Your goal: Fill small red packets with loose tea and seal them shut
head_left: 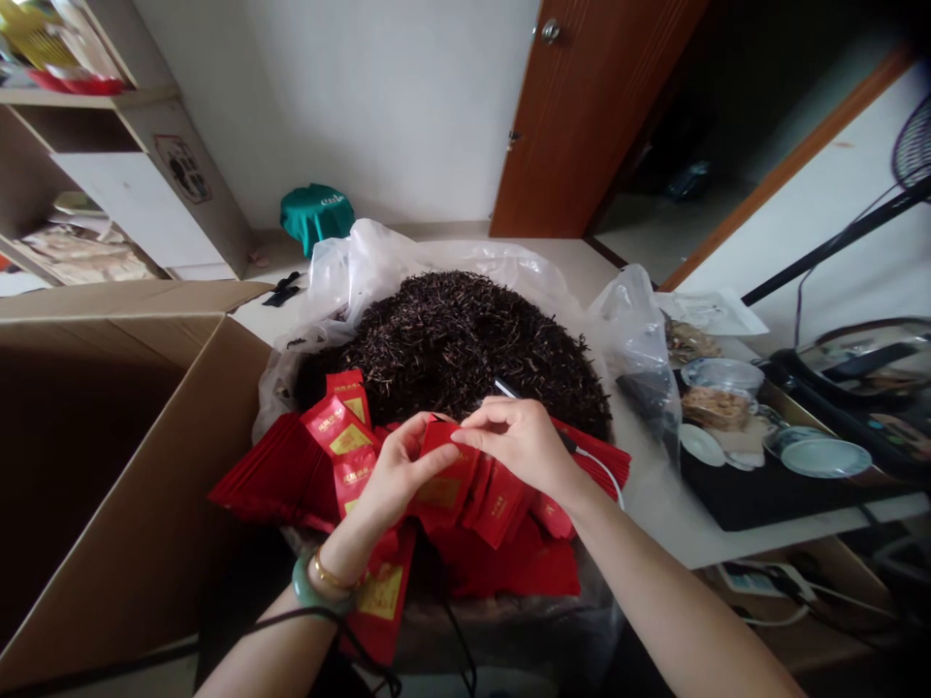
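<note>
A small red foil tea packet (443, 487) with a gold panel is pinched at its top edge between my two hands. My left hand (400, 465), with a green bangle and a gold bracelet at the wrist, grips its left side with thumb and fingers. The thumb and fingertips of my right hand (520, 444) close on its upper right corner. Just behind them rises a large heap of dark loose tea leaves (465, 320) in a clear plastic bag (509, 257). A slim dark object (507, 388) with a pale edge is partly hidden behind my right hand.
Stacked red packets (272, 475) and loose red packets (353, 441) lie around my hands. At left stands an open cardboard box (138, 494). A white cable (600, 463) runs by my right wrist. Bowls (825, 456) and a black appliance (858, 388) stand at right.
</note>
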### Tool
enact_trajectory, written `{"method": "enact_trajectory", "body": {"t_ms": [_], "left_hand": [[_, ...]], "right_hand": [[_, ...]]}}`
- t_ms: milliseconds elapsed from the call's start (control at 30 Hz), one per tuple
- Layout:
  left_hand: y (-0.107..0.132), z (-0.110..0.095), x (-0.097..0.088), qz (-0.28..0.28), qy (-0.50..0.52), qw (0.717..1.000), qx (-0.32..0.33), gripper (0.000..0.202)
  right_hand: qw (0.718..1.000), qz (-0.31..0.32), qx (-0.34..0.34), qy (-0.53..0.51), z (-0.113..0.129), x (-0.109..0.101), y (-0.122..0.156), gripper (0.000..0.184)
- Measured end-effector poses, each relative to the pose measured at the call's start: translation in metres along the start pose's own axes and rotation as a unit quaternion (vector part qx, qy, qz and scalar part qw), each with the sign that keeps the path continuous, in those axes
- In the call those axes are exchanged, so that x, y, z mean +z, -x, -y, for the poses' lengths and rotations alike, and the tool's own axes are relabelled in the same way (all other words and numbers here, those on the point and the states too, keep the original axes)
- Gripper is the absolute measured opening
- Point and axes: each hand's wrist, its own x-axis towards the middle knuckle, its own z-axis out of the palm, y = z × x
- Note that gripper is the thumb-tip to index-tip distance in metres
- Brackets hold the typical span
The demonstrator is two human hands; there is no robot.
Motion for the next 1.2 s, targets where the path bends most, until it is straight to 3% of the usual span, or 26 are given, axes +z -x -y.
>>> {"method": "enact_trajectory", "body": {"t_ms": [100,233,467,633,700,800,900,1033,1200], "left_hand": [[-0.001,0.005,0.000,0.029,-0.008,0.999,-0.039,0.046],[-0.002,0.008,0.001,0.003,-0.020,0.999,-0.036,0.043],[0.001,0.005,0.009,0.007,-0.060,0.997,-0.048,0.037],[-0.001,0.007,0.007,-0.023,-0.038,0.998,-0.046,0.040],[-0.003,0.006,0.005,-0.043,-0.037,0.998,-0.032,0.041],[-0.006,0.005,0.002,-0.071,-0.033,0.997,-0.013,0.041],[-0.008,0.003,0.000,-0.084,-0.033,0.996,-0.005,0.042],[-0.007,-0.001,-0.001,-0.095,-0.046,0.994,-0.001,0.044],[-0.006,-0.004,-0.001,-0.094,-0.044,0.995,0.001,0.042]], "right_hand": [[1.000,0.007,0.002,-0.001,0.001,0.001,0.000,0.007],[0.999,0.015,-0.003,0.029,0.000,0.004,0.000,0.004],[0.999,0.018,-0.014,0.038,-0.006,0.012,0.001,0.008],[0.994,0.013,0.033,0.107,-0.027,-0.020,-0.012,0.019],[0.969,0.009,0.100,0.226,-0.043,-0.036,-0.017,0.033],[0.885,0.081,0.190,0.417,-0.064,-0.045,-0.018,0.059],[0.833,0.128,0.228,0.488,-0.074,-0.037,-0.018,0.056],[0.829,0.123,0.232,0.494,-0.072,-0.027,-0.019,0.034],[0.832,0.077,0.220,0.503,-0.064,-0.043,-0.021,0.029]]}}
